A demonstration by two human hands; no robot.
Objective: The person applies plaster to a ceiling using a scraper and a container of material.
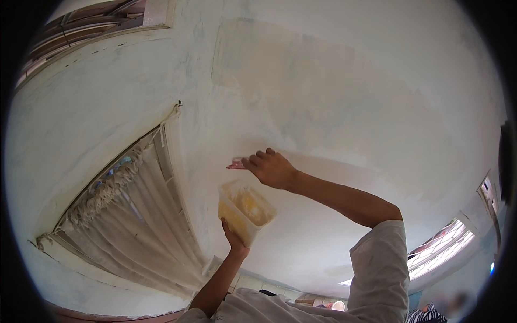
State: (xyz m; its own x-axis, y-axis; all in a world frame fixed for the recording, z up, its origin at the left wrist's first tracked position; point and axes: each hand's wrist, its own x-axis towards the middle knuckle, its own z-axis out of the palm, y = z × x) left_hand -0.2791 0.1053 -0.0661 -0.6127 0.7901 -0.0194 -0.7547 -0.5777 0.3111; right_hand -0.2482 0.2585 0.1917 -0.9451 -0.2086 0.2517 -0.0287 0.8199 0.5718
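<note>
My left hand (235,238) grips a translucent plastic tub (232,211) from below and tilts it. Pale yellow, creamy stuff is smeared over the tub's inside walls. Just above the tub, my right hand (273,170) is closed around a small flat tool (235,163), pinkish red where it shows. Most of that tool is hidden by my fingers, so its exact kind is unclear. Behind both hands rises a pale wall (323,215), which carries a broad greyish-beige patch (323,86) higher up.
At left, a gathered beige curtain (145,220) hangs on a string across a window. An opening with dark slats (91,27) is at the upper left. A bright grilled window (444,245) stands at the right. Striped cloth, seemingly a person's (427,315), shows at the lower right.
</note>
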